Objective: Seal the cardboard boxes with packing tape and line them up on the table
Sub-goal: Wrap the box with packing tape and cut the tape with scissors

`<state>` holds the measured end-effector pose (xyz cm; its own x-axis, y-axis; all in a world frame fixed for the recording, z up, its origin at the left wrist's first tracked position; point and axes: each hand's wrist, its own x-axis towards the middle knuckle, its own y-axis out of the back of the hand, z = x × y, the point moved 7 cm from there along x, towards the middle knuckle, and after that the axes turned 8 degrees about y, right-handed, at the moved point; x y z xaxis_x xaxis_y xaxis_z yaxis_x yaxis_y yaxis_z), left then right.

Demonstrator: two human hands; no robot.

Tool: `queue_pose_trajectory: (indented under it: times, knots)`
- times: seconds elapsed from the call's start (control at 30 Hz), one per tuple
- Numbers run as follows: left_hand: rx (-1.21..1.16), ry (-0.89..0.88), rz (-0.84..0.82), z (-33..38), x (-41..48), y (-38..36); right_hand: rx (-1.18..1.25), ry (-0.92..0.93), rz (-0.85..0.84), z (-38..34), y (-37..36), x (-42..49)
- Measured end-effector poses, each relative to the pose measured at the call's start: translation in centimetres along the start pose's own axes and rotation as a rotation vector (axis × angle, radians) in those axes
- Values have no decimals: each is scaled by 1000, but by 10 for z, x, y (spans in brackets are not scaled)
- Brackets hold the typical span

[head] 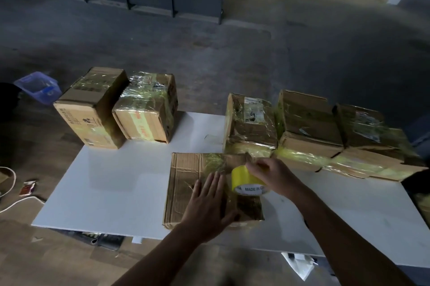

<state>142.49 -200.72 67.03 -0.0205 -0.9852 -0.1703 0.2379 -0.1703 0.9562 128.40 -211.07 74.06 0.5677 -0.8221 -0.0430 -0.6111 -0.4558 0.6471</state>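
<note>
Your right hand (267, 172) has a closed grip on the tape roll (247, 181) over the near box (186, 183), while your flat left hand (209, 202) pins its flap for taping on the surface (111, 192).

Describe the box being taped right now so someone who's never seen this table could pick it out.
On the white table, look at the near edge, in front of the back row of boxes. The low cardboard box is the only one with hands on it: the left hand pressed flat on top, the right hand holding a yellow tape roll.
</note>
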Motion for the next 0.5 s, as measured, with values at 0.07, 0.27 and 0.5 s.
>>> queue_pose_trajectory:
  times: [0.07,0.27,0.5]
  knots:
    - [8,-10,2,0,0,-1,-12,28,3,2,1,-3]
    - [-1,-16,19,-2,3,-4,-346,180,136,1,24,4]
    - [4,-19,-25,2,3,-4,-585,44,-3,38,20,-3]
